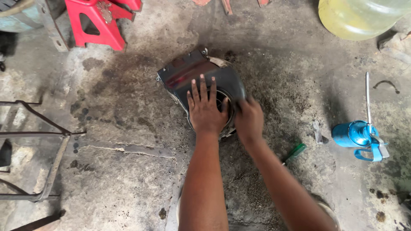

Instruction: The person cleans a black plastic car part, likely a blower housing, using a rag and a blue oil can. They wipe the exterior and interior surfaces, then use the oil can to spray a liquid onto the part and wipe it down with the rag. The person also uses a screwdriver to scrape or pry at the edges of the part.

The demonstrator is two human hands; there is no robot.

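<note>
A dark metal engine cover with a round opening lies on the stained concrete floor. My left hand rests flat on top of it, fingers spread, over the round opening. At the cover's right edge my right hand has its fingers curled against the rim and looks blurred. Whether the right hand holds anything small is hidden.
A green-handled screwdriver lies just right of my right forearm. A blue oil can with a long spout is further right. A red metal stand is at top left, a yellowish plastic jug at top right, a metal frame at left.
</note>
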